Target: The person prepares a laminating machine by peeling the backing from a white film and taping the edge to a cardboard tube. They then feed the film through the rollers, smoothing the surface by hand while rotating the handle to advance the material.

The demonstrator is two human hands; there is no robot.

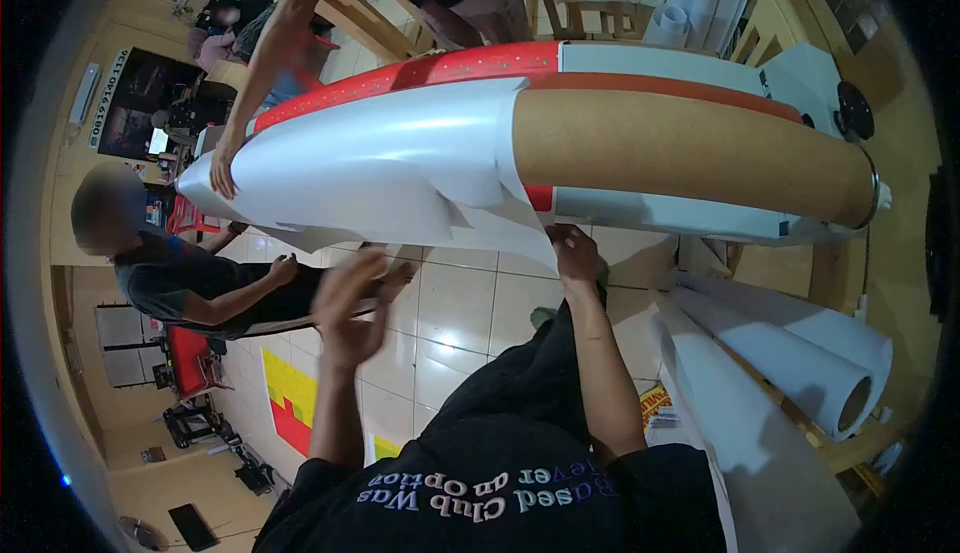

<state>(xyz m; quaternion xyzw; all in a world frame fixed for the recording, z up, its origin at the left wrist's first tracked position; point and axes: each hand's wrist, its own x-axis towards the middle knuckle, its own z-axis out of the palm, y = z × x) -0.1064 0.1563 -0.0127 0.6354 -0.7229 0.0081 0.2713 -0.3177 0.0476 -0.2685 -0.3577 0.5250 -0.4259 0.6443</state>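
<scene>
A glossy white sheet (380,138) is wrapped over a long roll, and its loose lower edge hangs down toward me. To its right the roll shows a brown cardboard surface (680,148). My right hand (574,253) pinches the sheet's hanging corner. My left hand (350,313) is raised below the sheet, apart from it, with the fingers spread and somewhat blurred. Across the roll, a co-worker's hand (224,165) presses on the sheet near its left end.
Behind the roll lie a red sheet (420,71) and a pale machine body (665,63). Large white rolls (790,353) lean at my right. Another person (200,278) stands at the left, over the tiled floor (455,303). A yellow and red sheet (290,398) lies there.
</scene>
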